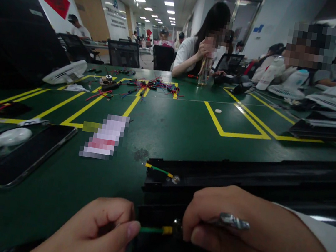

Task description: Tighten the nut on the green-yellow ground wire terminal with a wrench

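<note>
My left hand point(105, 228) is closed in a pinch on a short green wire point(152, 230) with a yellow sleeve. That wire's sleeved end meets a metal fastener point(176, 225) on a black profile point(155, 213) in front of me. My right hand point(224, 231) is closed around a silver wrench-like tool point(235, 221), its handle end sticking out above the fingers. The tool's working end is hidden by the fingertips, beside the fastener. Just beyond lies another black profile point(199, 170), with a second green wire point(159, 170) fixed by a round metal fastener point(175, 179).
Left of my hands lie a phone point(29, 156) and white cables. A blurred pale paper point(106, 135) rests mid-table. Bundled coloured wires point(155, 85) sit farther back, and a seated person point(186, 57) is across the table. More dark profiles point(328, 127) are stacked at right.
</note>
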The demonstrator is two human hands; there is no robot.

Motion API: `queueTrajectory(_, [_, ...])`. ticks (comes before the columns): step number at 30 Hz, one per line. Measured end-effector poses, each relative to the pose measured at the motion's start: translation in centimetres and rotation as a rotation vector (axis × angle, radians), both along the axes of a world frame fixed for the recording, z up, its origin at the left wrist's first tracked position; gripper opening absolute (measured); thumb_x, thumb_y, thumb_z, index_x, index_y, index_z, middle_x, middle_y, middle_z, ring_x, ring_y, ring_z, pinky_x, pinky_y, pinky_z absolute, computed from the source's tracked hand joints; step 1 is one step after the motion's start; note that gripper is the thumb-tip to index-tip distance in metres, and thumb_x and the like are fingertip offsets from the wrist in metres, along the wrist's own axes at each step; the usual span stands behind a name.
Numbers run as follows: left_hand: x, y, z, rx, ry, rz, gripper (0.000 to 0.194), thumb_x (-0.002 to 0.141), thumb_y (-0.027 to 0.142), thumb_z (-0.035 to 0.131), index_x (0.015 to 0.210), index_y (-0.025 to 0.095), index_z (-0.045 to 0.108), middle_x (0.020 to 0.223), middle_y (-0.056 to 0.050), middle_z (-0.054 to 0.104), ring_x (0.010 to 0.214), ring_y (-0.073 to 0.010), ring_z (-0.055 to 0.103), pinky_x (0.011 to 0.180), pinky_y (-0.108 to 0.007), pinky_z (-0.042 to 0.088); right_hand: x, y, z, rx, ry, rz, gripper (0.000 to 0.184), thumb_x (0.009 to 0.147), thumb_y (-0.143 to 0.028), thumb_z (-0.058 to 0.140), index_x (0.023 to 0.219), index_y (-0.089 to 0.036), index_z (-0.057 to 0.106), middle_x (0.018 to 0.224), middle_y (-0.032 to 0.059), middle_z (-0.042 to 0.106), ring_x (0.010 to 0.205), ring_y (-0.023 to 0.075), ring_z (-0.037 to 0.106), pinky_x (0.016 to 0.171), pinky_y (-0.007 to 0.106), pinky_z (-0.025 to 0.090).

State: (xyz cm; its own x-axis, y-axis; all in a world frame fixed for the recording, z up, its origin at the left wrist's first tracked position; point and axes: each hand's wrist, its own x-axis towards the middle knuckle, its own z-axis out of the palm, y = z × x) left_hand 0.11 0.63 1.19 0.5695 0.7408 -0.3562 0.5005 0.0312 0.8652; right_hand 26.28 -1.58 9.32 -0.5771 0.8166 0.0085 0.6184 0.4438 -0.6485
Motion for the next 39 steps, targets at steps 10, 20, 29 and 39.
queueTrajectory(10, [0.3, 0.2, 0.2, 0.012, -0.004, -0.012, 0.041, 0.091, 0.047, 0.045, 0.060, 0.020, 0.046, 0.052, 0.006, 0.044, 0.047, -0.0108, 0.039, 0.048, -0.021, 0.033, -0.4, -0.7, -0.1, -0.065, -0.071, -0.145, 0.011, 0.084, -0.029, 0.061, 0.075, -0.025, 0.064, 0.062, -0.0039, 0.069, 0.048, 0.0136, 0.061, 0.039, 0.019, 0.035])
queueTrajectory(20, [0.1, 0.2, 0.1, 0.040, 0.027, -0.025, 0.040, 0.093, 0.044, 0.044, 0.060, 0.020, 0.045, 0.054, 0.005, 0.047, 0.053, -0.0122, 0.044, 0.054, -0.022, 0.037, -1.4, -0.7, -0.2, -0.118, -0.112, -0.153, 0.017, 0.087, -0.034, 0.061, 0.074, -0.022, 0.062, 0.063, -0.0024, 0.069, 0.049, 0.0139, 0.060, 0.042, 0.020, 0.035])
queueTrajectory(29, [-0.1, 0.0, -0.2, 0.017, -0.005, -0.005, 0.042, 0.094, 0.048, 0.045, 0.063, 0.020, 0.047, 0.053, 0.007, 0.045, 0.047, -0.0096, 0.038, 0.048, -0.021, 0.032, -1.3, -0.4, -0.8, -0.004, -0.121, -0.112, 0.014, 0.089, -0.023, 0.057, 0.077, -0.021, 0.063, 0.066, -0.0028, 0.067, 0.054, 0.0131, 0.059, 0.047, 0.021, 0.037])
queueTrajectory(39, [-0.2, 0.0, -0.3, -0.003, -0.020, -0.010, 0.042, 0.094, 0.049, 0.045, 0.063, 0.020, 0.046, 0.056, 0.006, 0.046, 0.047, -0.0093, 0.039, 0.049, -0.020, 0.034, -1.0, 0.4, 0.1, -0.016, -0.102, 0.064, 0.016, 0.089, -0.016, 0.052, 0.083, -0.019, 0.067, 0.075, -0.0003, 0.070, 0.063, 0.0133, 0.062, 0.055, 0.021, 0.043])
